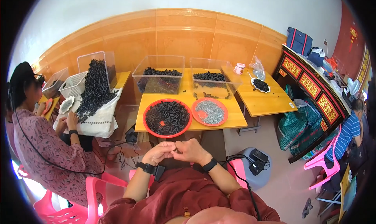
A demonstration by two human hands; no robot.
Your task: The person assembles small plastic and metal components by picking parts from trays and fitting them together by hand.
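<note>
- Pinching is seen at both hands: left hand (158, 152) and right hand (190, 150) are brought fingertip to fingertip over the lap, just in front of the red tray (167, 117). A small piece is apparently held between them (too small to identify).
- Red tray is filled with black plastic pieces (168, 115), bare red patch near its front rim. It is set on the yellow table (239, 118).
- Orange plate (210, 112), just right of the red tray and touching or nearly so, is loaded with grey metal pieces (211, 111).
- Behind the red tray, two clear bins (158, 74) of more black pieces are placed.
- Step in hand, judged: one black piece and one grey piece are being joined at the fingertips; seating cannot be confirmed.
- Next move, judged: firm fingertip pressure and alignment would be needed, then a short reach forward to the red tray or plate.
- Left of the red tray, a second person (43, 145) is seated at a white sack (102, 118) heaped with the same black pieces.
</note>
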